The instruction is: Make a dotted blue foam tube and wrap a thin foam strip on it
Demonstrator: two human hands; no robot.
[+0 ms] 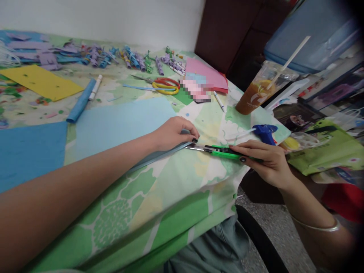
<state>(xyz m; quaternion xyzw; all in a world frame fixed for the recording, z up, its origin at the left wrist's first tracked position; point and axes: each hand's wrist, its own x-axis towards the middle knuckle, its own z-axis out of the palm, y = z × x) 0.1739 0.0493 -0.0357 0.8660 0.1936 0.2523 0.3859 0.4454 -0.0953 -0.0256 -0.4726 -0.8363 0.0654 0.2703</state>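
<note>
Pale-blue paper (122, 123) lies on the bench (170, 182), its near edge pinched by the left hand (172, 132); the right hand (264, 161) grips a green box cutter (226, 152), blade at that edge: a slip could nick the pinching hand.

Drink: amber-filled, clear plastic cup (257, 89) with a white straw (292, 56), ahead to your right.
Vessel: large translucent blue plastic jug (308, 36), beyond the cup.
Cutting tool: metal-bladed scissors with red-and-yellow handles (155, 81), ahead of you.
Sheet: flat yellow paper (42, 82), far left.
</note>
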